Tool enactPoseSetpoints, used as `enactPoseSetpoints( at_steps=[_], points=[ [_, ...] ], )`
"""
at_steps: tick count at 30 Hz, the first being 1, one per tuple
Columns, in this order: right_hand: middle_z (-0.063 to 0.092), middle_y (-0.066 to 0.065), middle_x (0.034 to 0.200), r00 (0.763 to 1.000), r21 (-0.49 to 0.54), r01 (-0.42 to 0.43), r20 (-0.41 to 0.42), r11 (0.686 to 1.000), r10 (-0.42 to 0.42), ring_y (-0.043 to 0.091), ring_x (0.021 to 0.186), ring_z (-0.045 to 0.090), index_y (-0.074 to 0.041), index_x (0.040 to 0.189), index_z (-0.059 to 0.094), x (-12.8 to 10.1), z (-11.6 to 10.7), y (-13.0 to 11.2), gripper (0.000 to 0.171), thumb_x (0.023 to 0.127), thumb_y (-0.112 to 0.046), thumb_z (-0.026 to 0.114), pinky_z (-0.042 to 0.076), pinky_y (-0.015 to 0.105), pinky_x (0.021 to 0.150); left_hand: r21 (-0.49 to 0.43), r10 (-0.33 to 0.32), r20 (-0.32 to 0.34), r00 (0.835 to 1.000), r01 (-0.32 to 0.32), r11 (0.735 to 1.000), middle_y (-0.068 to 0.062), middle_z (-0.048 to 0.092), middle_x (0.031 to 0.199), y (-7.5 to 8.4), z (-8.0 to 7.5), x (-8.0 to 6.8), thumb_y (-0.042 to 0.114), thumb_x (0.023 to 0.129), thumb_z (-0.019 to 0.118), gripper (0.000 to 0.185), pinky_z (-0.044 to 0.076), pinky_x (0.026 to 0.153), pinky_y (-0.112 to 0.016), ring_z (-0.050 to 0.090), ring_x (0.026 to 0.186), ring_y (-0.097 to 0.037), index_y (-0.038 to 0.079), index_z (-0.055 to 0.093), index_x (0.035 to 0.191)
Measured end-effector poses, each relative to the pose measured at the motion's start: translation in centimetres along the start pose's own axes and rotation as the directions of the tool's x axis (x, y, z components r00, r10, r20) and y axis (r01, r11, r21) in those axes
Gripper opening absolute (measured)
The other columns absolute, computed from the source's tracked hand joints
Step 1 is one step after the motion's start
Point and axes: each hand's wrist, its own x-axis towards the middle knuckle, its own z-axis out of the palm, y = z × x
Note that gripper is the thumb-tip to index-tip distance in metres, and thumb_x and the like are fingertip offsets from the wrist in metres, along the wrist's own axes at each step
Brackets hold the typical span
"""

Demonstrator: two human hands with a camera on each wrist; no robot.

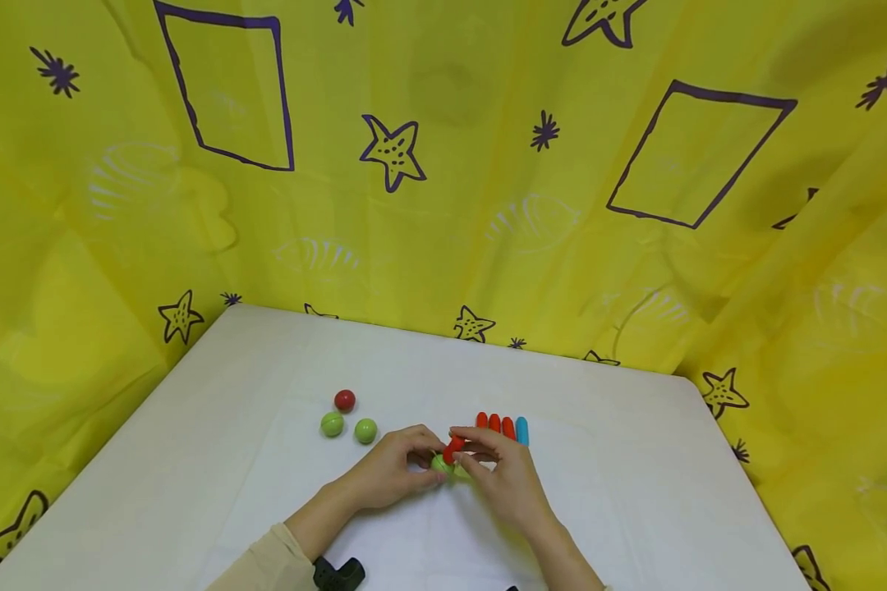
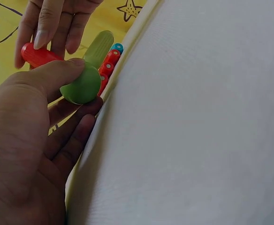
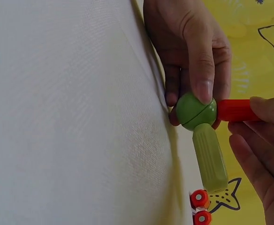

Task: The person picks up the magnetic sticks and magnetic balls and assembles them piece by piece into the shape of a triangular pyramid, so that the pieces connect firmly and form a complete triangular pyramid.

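Observation:
My left hand (image 1: 395, 468) pinches a green ball (image 3: 189, 110) between thumb and fingers, low over the middle of the table. Out of the ball sticks a light green rod (image 3: 209, 157) with grooved sides. Between thumb and fingers of my right hand (image 1: 508, 486) is a red rod (image 3: 236, 110). One end of that rod meets the ball's side in the right wrist view; whether it is fixed there I cannot tell. In the left wrist view, the ball (image 2: 83, 86) is partly covered by the left thumb.
A red ball (image 1: 345, 400) and two green balls, one left (image 1: 332, 423) and one right (image 1: 365, 430), lie left of the hands. Beyond the right hand, red rods (image 1: 494, 423) and a blue rod (image 1: 522, 431) form a row. A yellow patterned curtain (image 1: 443, 246) surrounds the white table (image 1: 266, 361).

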Motion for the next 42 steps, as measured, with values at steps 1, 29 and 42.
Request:
enactPoseSetpoints(
  at_steps=[1, 29, 42],
  points=[
    [0.077, 0.002, 0.118, 1.0, 0.003, 0.015, 0.022, 1.0, -0.015, 0.015, 0.101, 0.076, -0.016, 0.125, 0.075, 0.0, 0.0, 0.0, 0.034, 0.092, -0.005, 0.076, 0.06, 0.025, 0.09, 0.002, -0.001, 0.001, 1.0, 0.001, 1.0, 0.011, 0.068, 0.11, 0.0, 0.0, 0.0, 0.021, 0.091, 0.081, 0.023, 0.057, 0.088, -0.023, 0.064, 0.096, -0.002, 0.022, 0.075, 0.114],
    [0.068, 0.007, 0.128, 1.0, -0.105, 0.018, 0.019, 0.994, -0.016, 0.027, 0.115, 0.064, -0.021, 0.136, 0.066, 0.3, -1.3, 0.8, 0.051, 0.089, -0.011, 0.081, 0.056, 0.045, 0.097, -0.095, -0.031, -0.058, 0.998, 0.025, 0.995, 0.005, 0.068, 0.11, -0.4, 0.0, 0.2, 0.014, 0.091, 0.08, 0.027, 0.058, 0.093, -0.026, 0.07, 0.099, -0.007, 0.02, 0.071, 0.115],
    [0.067, 0.008, 0.123, 0.98, 0.013, -0.17, 0.112, 0.985, 0.167, 0.016, 0.097, 0.068, -0.012, 0.142, 0.058, 0.4, -0.8, 1.7, 0.061, 0.088, -0.021, 0.084, 0.058, 0.024, 0.082, -0.256, -0.111, -0.074, 0.991, 0.088, 0.963, -0.007, 0.068, 0.122, 0.0, 0.2, 0.1, 0.013, 0.093, 0.078, 0.024, 0.057, 0.098, -0.026, 0.072, 0.112, -0.023, 0.014, 0.069, 0.116]
  ],
)
